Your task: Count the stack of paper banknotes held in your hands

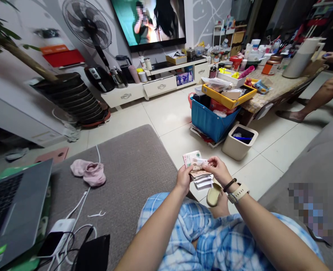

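Note:
A folded stack of banknotes (201, 177) is held in front of my knees. My left hand (184, 177) grips the stack from its left side, thumb on top. With its fingertips, my right hand (217, 168) pinches the upper right edge of a note. Pinkish notes stand up at the top of the stack, and paler edges hang below. A dark bracelet and a watch (238, 193) with a pale strap are on my right wrist. Beneath the hands a slipper (213, 195) and a bare foot show on the floor.
On the grey sofa at left lie pink socks (90, 172), a laptop (16, 214), cables and a power strip. Ahead stand a blue bin (211, 119), a beige trash can (239, 145) and a cluttered table (279, 84). Another person's leg (318, 96) is at the right.

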{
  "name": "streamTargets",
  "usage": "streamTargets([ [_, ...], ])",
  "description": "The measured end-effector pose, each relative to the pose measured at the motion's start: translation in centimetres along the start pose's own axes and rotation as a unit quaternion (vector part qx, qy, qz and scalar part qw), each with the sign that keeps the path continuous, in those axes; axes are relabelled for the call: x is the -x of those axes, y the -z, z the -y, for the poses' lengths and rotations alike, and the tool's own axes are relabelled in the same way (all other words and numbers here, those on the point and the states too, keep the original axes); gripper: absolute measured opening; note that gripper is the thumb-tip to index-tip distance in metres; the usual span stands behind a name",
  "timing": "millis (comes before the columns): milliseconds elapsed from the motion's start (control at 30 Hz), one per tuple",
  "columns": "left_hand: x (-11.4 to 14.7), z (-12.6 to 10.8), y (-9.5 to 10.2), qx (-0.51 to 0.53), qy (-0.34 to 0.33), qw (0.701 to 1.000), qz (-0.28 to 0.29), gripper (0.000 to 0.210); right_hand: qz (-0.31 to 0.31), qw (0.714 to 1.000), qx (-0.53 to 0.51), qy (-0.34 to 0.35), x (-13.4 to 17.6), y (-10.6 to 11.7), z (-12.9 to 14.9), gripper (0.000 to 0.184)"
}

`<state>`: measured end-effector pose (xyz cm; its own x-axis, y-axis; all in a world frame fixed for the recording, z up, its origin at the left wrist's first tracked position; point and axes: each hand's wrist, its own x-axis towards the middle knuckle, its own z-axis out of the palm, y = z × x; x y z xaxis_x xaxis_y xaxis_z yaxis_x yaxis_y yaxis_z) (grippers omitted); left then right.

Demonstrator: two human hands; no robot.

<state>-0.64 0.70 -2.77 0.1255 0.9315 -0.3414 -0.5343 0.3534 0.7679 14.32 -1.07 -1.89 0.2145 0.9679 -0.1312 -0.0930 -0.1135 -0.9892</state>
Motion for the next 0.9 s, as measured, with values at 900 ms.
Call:
streamTargets([
  [900,-0.47,0.44,0.34,0.023,-0.006,0.999,-0.038,0.035,0.057,0.996,-0.049,-0.041,0.18,-0.23,0.50,0.047],
])
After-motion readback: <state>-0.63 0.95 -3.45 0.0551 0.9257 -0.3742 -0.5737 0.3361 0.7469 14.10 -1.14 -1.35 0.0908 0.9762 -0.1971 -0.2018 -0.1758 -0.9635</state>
